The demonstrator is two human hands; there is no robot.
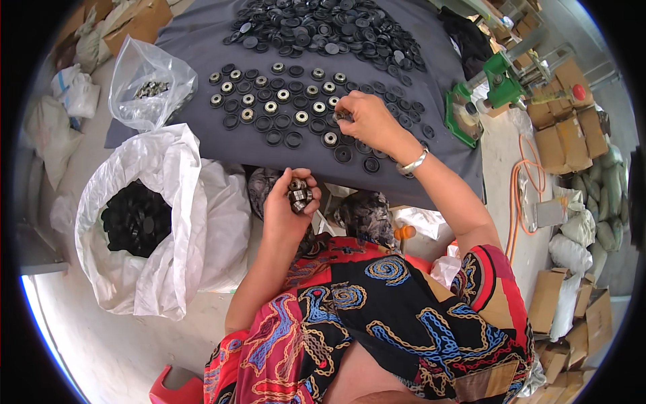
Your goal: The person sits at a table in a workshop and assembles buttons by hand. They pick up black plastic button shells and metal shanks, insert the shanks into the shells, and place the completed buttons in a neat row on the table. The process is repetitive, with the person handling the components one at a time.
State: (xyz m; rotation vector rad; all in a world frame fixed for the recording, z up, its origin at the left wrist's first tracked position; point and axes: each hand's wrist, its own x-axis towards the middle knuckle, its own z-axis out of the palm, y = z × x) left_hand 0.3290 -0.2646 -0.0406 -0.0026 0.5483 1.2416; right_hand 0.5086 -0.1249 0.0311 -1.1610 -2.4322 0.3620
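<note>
My left hand (286,202) is curled around a small stack of metal bearings (299,194), held near the front edge of a grey cloth (195,47). My right hand (367,120), a silver bangle on its wrist, reaches over the cloth and pinches one small bearing (342,116) at its fingertips. Under that hand lie rows of black round caps (282,122), several with a shiny bearing (301,116) set in the middle, others empty. A big loose pile of black caps (323,30) fills the far end of the cloth.
A white sack (134,222) holding black caps stands at my left. A clear plastic bag (145,84) with small metal parts sits on the cloth's left corner. A green press tool (491,94) is at the right, with cardboard boxes (558,135) and an orange hose (521,195).
</note>
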